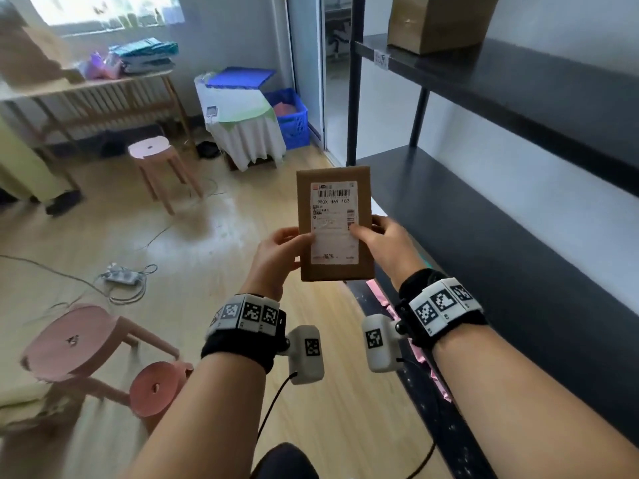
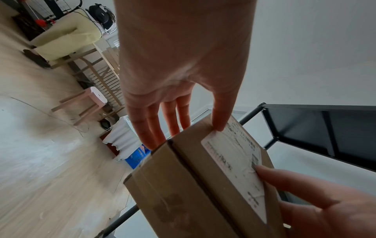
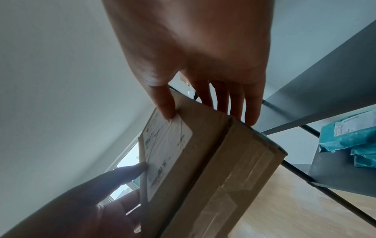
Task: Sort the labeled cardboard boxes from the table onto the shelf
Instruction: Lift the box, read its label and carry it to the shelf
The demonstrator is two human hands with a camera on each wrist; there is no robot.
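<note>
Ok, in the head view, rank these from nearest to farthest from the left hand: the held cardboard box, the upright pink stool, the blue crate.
1. The cardboard box, held by the left hand at its left edge.
2. The upright pink stool, up and left on the floor.
3. The blue crate, beyond, by the doorway.

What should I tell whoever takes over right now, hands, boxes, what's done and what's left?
Left hand and right hand both grip the small labeled box, upright, label facing the wearer, in the air beside the black shelf. One larger box already stands on the upper tier. Left: pick the tier from the label and set this box down. The source table cannot be judged from here.
</note>
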